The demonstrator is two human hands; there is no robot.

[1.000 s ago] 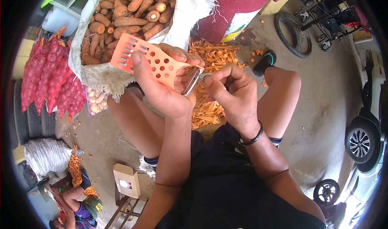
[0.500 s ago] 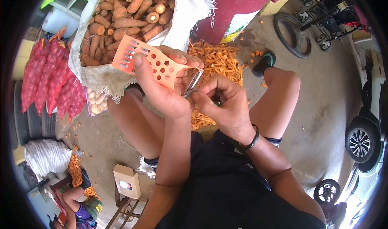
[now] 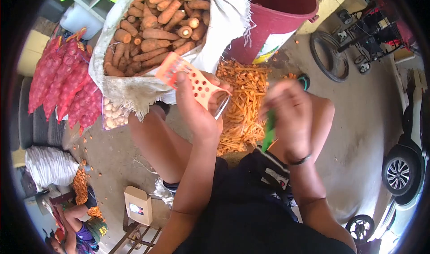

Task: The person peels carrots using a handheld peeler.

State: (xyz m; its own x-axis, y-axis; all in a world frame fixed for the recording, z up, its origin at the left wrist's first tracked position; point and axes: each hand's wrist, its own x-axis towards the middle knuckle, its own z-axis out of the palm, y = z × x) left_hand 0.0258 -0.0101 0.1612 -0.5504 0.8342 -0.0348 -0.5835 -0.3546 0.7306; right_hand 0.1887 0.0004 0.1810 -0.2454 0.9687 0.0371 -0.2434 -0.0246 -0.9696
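Observation:
My left hand (image 3: 200, 117) is closed around an orange plastic peeler (image 3: 202, 89) with round holes, a small grating end and a metal blade at its frame. The peeler is raised in front of the sack of carrots. My right hand (image 3: 291, 115), smeared by motion, is apart from it on the right, with a long green object (image 3: 269, 131) held against its palm; the object's kind is not clear. Below and between my hands, a heap of orange carrot peelings (image 3: 244, 115) covers the floor. Many unpeeled carrots (image 3: 156, 34) fill the white woven sack (image 3: 134, 88).
A dark red bin (image 3: 246, 45) stands behind the peelings. Red net bags (image 3: 62, 83) hang at left, above a bag of pale bulbs (image 3: 114, 115). A tyre (image 3: 316, 52), a car wheel (image 3: 397, 173) and a cardboard box (image 3: 139, 204) are around; another person (image 3: 74, 227) sits lower left.
My right hand has drawn away from the peeler's blade end to the right, and the green object in it now shows more. The peeler has shifted slightly right and down in view.

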